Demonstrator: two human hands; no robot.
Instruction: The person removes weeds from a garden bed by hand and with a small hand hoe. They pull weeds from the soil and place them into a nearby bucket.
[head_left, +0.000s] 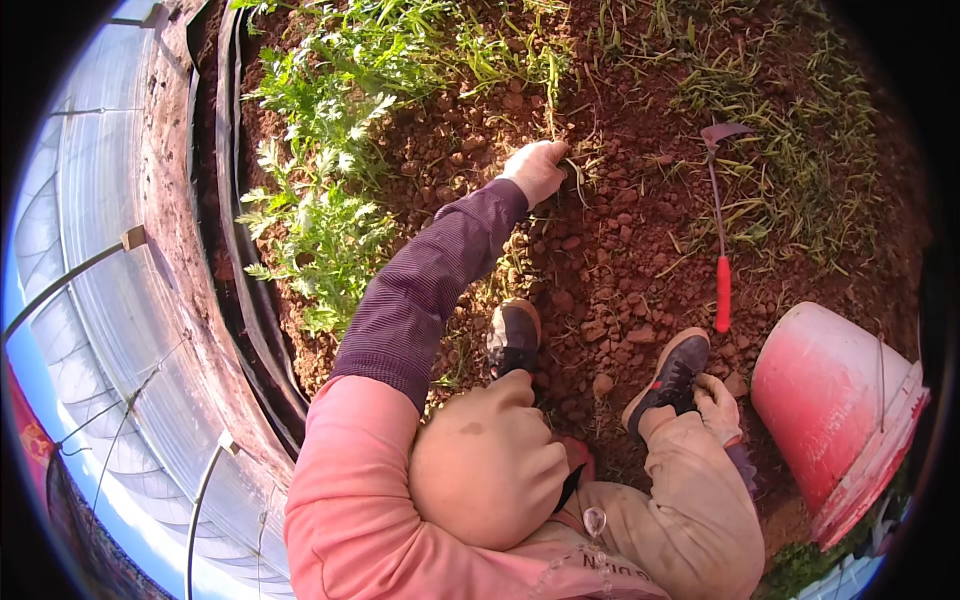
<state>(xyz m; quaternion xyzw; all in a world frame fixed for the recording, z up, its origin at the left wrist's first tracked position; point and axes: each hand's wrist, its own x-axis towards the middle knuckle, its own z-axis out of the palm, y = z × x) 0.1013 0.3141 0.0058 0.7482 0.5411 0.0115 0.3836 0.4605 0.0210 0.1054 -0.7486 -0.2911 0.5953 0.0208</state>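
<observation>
My left hand (536, 171), at the end of a purple striped sleeve, reaches to the reddish soil. Its fingers are closed at the base of a thin weed stem (551, 112), beside pulled roots and wilted stalks. Down by my right shoe (679, 367), my right hand (718, 409) rests low near the ground; whether its fingers hold anything is not clear. A small hoe with a red handle (722, 294) and a metal blade (724, 133) lies on the soil ahead of the right hand, out of its grasp.
Leafy green plants (322, 225) grow at the left, beside black edging (240, 187) and plastic sheeting (97, 210). A red and white bucket (832, 405) lies tilted at the right. Cut weeds (802, 150) cover soil at the upper right. My left shoe (514, 337) stands among clods.
</observation>
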